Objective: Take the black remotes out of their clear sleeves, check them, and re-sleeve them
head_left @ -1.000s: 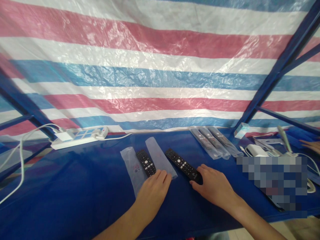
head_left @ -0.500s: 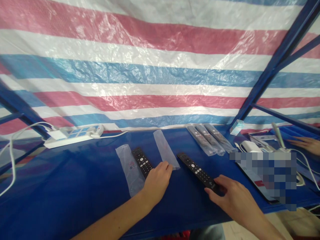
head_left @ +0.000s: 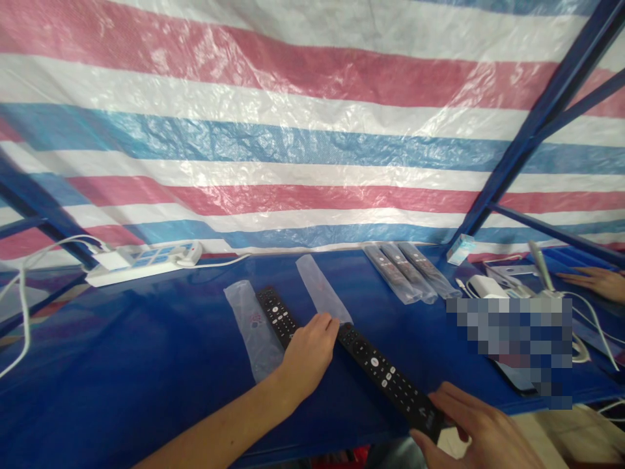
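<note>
Remote beside sleeve, bagged remotes beyond

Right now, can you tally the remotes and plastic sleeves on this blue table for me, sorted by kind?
Bare black remotes: 2
Sleeved remotes: 3
Plastic sleeves with no remote inside: 2
Total: 7

Bright glare mottles the striped plastic sheet.

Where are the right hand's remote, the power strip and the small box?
Remote (head_left: 387, 376), head view: middle of its button face.
Power strip (head_left: 146, 259), head view: blue socket face.
Small box (head_left: 459, 250), head view: visible side.
</note>
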Motion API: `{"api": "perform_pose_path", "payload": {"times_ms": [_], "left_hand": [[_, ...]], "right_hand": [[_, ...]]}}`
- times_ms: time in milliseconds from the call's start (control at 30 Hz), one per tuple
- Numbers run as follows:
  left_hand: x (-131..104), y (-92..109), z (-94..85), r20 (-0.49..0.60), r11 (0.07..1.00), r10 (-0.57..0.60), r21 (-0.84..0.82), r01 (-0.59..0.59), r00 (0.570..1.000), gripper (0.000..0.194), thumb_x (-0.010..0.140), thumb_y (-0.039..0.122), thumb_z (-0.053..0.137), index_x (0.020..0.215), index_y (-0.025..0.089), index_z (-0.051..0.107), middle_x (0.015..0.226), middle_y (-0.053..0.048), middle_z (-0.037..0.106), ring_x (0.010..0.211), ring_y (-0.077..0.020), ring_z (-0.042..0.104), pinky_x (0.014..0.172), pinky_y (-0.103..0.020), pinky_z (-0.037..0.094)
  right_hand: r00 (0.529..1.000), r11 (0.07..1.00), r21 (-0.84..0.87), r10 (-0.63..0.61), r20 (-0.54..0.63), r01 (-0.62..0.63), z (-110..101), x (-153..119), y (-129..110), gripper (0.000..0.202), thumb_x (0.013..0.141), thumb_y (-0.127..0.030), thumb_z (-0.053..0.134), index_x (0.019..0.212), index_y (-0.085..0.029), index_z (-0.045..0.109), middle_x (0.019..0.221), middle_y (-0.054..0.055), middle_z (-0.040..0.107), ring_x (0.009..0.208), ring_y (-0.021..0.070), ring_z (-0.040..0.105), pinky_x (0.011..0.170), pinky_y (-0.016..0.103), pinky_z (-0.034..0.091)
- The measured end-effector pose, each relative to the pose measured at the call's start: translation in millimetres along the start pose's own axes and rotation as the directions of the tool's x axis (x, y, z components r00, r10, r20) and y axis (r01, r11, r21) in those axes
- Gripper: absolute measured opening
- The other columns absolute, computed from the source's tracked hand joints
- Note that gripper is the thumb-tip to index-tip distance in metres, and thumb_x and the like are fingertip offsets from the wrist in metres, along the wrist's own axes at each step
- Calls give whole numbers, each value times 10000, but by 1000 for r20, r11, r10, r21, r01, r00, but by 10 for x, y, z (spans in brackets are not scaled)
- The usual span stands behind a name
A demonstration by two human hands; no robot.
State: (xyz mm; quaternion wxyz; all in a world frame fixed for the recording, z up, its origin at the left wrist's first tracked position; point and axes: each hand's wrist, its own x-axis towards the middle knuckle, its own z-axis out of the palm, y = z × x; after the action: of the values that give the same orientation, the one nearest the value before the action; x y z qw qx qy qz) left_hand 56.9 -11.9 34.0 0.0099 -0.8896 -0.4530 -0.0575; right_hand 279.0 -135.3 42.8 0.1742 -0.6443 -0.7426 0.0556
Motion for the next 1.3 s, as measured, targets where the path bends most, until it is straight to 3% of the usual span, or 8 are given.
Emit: {"api": "perform_pose_path", "payload": {"times_ms": [367, 533, 700, 833, 1000, 1067, 1167, 1300], "left_hand": [[-15, 60, 29, 93, 973, 232, -47, -228, 968, 254, 904, 71, 371, 1061, 154, 552, 990, -63, 595, 955, -202, 559, 777, -313, 523], [-30, 68, 40, 56, 962, 264, -80, -260, 963, 239, 911, 87, 383, 1069, 153, 549, 1009, -62, 596, 974, -207, 553, 804, -324, 516], [-45, 39, 51, 23, 974, 203, -109, -199, 979, 224, 908, 59, 379, 1009, 152, 555, 950, -49, 597, 933, -190, 565, 803, -320, 515], [-87, 61, 108, -60, 950, 255, -170, -261, 965, 180, 924, 94, 387, 939, 165, 552, 892, -28, 591, 863, -172, 572, 762, -298, 520], [-165, 131, 124, -214, 910, 316, -207, -359, 924, 188, 927, 95, 397, 1040, 160, 531, 965, -28, 609, 916, -156, 575, 760, -260, 527], [-230, 89, 75, -288, 926, 292, -153, -345, 912, 164, 939, 144, 402, 1020, 165, 543, 909, -26, 615, 855, -161, 587, 725, -275, 533], [-402, -77, -13, -431, 965, 208, -55, -256, 878, 180, 954, 223, 395, 1003, 177, 562, 830, -24, 623, 762, -173, 597, 674, -307, 530], [-682, -322, -23, -575, 991, 106, -9, -136, 811, 185, 944, 245, 426, 1007, 170, 583, 823, -32, 648, 751, -171, 610, 679, -300, 515]], "right_hand": [[973, 985, -159, -97, -211, 64, 458, 217, -105, 145, 749, -376, 625, 699, -240, 626, 683, 8, 653, 608, 168, 649, 538, 252, 461], [985, 995, -95, -31, -169, 15, 501, 535, -287, 217, 717, -416, 704, 720, -209, 638, 691, 14, 629, 628, 188, 637, 549, 274, 439], [997, 993, 93, -69, 30, 66, 385, 608, -152, 252, 723, -406, 732, 878, -227, 643, 793, -6, 645, 669, 146, 616, 579, 232, 430], [1000, 999, 50, 14, 25, -15, 407, 734, -170, 229, 772, -379, 683, 672, -215, 557, 710, -20, 600, 600, 123, 559, 539, 229, 355], [996, 994, -92, 70, 53, -65, 426, 1025, -362, 92, 809, -191, 566, 718, -203, 573, 755, -1, 614, 660, 129, 571, 562, 244, 310], [989, 995, -83, 66, 132, -55, 312, 1041, -353, 44, 796, -239, 586, 810, -201, 604, 844, 17, 632, 732, 150, 595, 596, 245, 341], [975, 998, 52, 22, 221, -34, 73, 981, -294, 249, 796, -402, 602, 971, -226, 622, 940, 26, 634, 775, 163, 609, 661, 258, 410], [994, 998, -33, 51, 101, -48, 2, 1036, -437, 387, 875, -528, 463, 1007, -207, 635, 960, 65, 643, 838, 197, 632, 700, 286, 447]]}}
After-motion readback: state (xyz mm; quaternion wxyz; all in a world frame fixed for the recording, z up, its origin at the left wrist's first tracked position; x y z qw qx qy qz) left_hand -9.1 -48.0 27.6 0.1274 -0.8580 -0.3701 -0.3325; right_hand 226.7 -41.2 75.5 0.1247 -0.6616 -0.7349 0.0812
